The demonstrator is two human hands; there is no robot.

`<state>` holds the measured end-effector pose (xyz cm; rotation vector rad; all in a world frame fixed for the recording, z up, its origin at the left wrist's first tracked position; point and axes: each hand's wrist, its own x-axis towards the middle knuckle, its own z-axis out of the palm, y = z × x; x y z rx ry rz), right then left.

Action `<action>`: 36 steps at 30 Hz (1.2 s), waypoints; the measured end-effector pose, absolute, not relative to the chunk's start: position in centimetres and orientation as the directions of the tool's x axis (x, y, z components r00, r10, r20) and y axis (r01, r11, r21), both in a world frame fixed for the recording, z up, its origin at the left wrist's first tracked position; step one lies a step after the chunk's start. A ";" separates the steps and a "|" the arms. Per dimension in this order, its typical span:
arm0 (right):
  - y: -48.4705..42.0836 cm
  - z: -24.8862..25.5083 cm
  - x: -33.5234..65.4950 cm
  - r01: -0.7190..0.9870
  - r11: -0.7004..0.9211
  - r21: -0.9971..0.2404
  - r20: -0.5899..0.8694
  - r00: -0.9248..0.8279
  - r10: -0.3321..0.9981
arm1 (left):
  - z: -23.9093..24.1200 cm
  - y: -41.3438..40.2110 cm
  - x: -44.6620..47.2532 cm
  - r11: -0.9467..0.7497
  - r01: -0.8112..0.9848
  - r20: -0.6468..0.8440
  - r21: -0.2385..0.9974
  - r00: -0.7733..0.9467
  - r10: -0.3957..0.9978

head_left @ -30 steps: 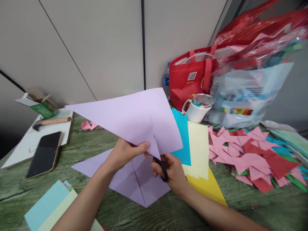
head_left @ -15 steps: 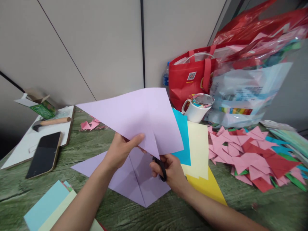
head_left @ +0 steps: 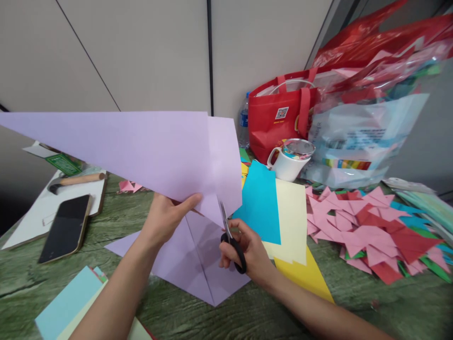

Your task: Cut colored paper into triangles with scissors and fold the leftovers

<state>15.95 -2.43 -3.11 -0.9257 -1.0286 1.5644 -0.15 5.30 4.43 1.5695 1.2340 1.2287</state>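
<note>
A large sheet of lilac paper (head_left: 148, 151) is raised over the table, its lower edge pinched between the thumb and fingers of my left hand (head_left: 170, 212). A slit runs up from the lower edge on the right side. Black-handled scissors (head_left: 231, 243) are in my right hand (head_left: 249, 248), fingers through the loops. Their blades point up beside the slit, and I cannot tell whether they touch the paper. Beneath both hands, another lilac sheet (head_left: 184, 264) with a crease lies on the table, partly hidden by my left forearm.
Blue (head_left: 262, 208), cream (head_left: 292, 217) and yellow (head_left: 307, 278) sheets lie to the right, beside a pile of pink cut paper (head_left: 361, 226). Behind stand a white mug (head_left: 288, 165) and a red bag (head_left: 272, 123). At left are a phone (head_left: 65, 229) and a hammer (head_left: 78, 179).
The raised lilac sheet has shifted left with my left hand and spread out further left. The scissors' blades, hidden by the paper before, now show. My right hand has barely moved.
</note>
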 end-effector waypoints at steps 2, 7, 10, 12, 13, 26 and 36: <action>-2.5 -3.0 16.0 -0.330 -0.131 -0.935 -0.055 -0.231 0.971 | 4.4 5.3 -0.3 -0.223 0.232 0.214 0.947 0.063 0.975; -2.5 -2.7 16.1 -0.334 -0.133 -0.933 -0.024 -0.313 0.950 | 4.3 5.4 -0.5 -0.197 0.206 0.173 0.959 0.127 0.977; -2.4 -2.8 16.2 -0.336 -0.101 -0.936 0.020 -0.340 0.940 | 4.2 5.4 -0.6 -0.186 0.196 0.159 0.963 0.147 0.976; -2.3 -2.9 16.2 -0.323 -0.075 -0.943 0.047 -0.354 0.934 | 4.3 5.3 -0.6 -0.193 0.200 0.161 0.961 0.163 0.973; -2.3 -2.9 16.2 -0.316 -0.063 -0.947 0.056 -0.355 0.933 | 4.3 5.3 -0.5 -0.198 0.210 0.164 0.957 0.169 0.972; -2.1 -2.7 16.4 -0.193 0.026 -0.981 0.085 -0.308 0.947 | 4.5 4.7 0.4 -0.248 0.334 0.192 0.909 0.193 0.962; -2.3 -2.6 16.3 -0.270 -0.086 -0.959 0.017 -0.359 0.933 | 4.7 4.9 0.1 -0.235 0.344 0.193 0.909 0.151 0.969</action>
